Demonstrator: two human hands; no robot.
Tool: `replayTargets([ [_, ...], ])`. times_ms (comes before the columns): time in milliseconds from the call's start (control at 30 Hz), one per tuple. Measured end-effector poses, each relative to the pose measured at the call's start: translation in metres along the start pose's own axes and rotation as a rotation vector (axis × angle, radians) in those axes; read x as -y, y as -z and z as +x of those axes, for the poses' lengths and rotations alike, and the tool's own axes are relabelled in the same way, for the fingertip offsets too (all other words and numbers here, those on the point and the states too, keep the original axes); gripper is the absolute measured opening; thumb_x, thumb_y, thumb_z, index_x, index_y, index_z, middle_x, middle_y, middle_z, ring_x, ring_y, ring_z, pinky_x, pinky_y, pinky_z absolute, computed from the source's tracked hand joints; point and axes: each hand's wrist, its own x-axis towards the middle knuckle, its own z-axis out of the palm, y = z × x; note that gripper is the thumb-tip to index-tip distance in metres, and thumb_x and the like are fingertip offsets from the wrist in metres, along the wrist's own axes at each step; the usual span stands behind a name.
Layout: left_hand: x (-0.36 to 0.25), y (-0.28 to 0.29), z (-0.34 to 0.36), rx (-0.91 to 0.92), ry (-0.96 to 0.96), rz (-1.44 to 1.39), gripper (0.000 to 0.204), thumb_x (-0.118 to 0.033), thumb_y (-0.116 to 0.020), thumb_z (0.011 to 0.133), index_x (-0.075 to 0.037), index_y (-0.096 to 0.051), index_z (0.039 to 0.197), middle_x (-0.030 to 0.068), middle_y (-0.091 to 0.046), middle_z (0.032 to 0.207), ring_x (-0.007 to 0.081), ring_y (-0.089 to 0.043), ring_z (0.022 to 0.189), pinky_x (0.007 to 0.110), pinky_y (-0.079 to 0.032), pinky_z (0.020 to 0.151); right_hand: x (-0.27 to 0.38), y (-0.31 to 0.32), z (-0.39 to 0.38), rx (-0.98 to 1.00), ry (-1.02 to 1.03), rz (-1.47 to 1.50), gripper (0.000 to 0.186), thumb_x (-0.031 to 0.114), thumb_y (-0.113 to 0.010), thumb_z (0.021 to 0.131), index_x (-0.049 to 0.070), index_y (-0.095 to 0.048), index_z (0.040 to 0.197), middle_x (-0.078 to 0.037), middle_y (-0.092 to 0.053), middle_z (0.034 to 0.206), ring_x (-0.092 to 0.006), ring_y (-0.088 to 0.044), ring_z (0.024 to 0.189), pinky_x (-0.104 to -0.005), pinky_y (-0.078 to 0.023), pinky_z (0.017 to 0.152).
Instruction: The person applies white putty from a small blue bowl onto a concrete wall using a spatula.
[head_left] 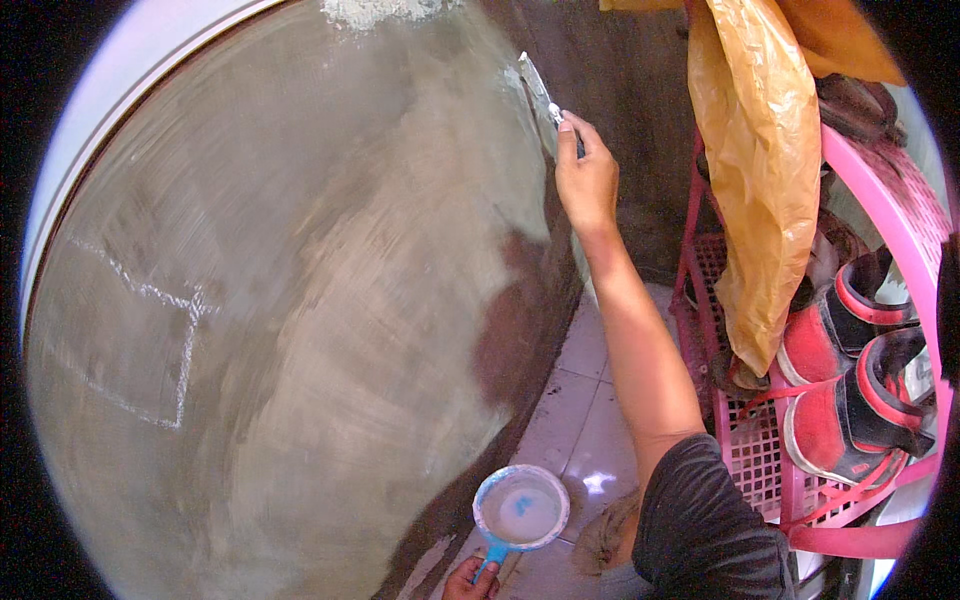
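Observation:
Held up at arm's length, my right hand [586,178] is closed around the handle of a putty knife [537,84]. Its blade has white paste on it and lies at the wall's inner corner, beside a small white smear. Whether the blade presses on the wall, I cannot tell. Low in the view, the fingers of my left hand [470,581] grip the blue handle of a round dipper [497,548]. A whitish substance with a blue patch covers the inside of the dipper. The grey cement wall [330,250] fills the left side.
On the right stands a pink rack [888,200] with red and black shoes [822,430] on its perforated shelves. A yellow-orange plastic bag [765,190] hangs down its near side. White floor tiles [575,425] lie below. Chalk-like white lines [186,350] mark the wall.

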Motion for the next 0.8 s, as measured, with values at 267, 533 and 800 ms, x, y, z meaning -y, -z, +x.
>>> replayTargets([
  [267, 0.01, -0.016, 0.001, 0.021, -0.042, 0.058, 0.027, -0.037, -0.057, 0.097, -0.012, -0.053, 0.089, -0.0041, -0.048, 0.056, 0.0051, -0.041, 0.043, 0.023, -0.032, 0.041, 0.004, -0.012, -0.003, 0.029, 0.086, -0.015, 0.035, 0.032, -0.055, 0.095, 0.009, -0.065, 0.119, -0.019, -0.066, 0.114, -0.032, -0.065, 0.103, -0.0366, -0.049, 0.088],
  [533, 0.003, -0.018, 0.002, 0.039, -0.039, -0.022, 0.025, -0.035, -0.058, 0.097, -0.01, -0.054, 0.094, -0.0028, -0.049, 0.056, 0.0055, -0.042, 0.044, 0.023, -0.033, 0.041, 0.012, -0.018, -0.004, 0.084, 0.16, -0.042, 0.032, 0.03, -0.057, 0.094, 0.009, -0.066, 0.117, -0.019, -0.067, 0.11, -0.0316, -0.066, 0.097, -0.0368, -0.05, 0.085],
  [800, -0.004, -0.017, 0.0, 0.085, 0.003, -0.051, 0.024, -0.032, -0.058, 0.097, -0.008, -0.056, 0.098, -0.001, -0.054, 0.061, 0.0059, -0.047, 0.046, 0.023, -0.037, 0.042, 0.023, -0.022, -0.02, 0.152, 0.192, -0.148, 0.031, 0.029, -0.058, 0.092, 0.009, -0.068, 0.113, -0.019, -0.068, 0.095, -0.0381, -0.065, 0.084, -0.046, -0.051, 0.074],
])
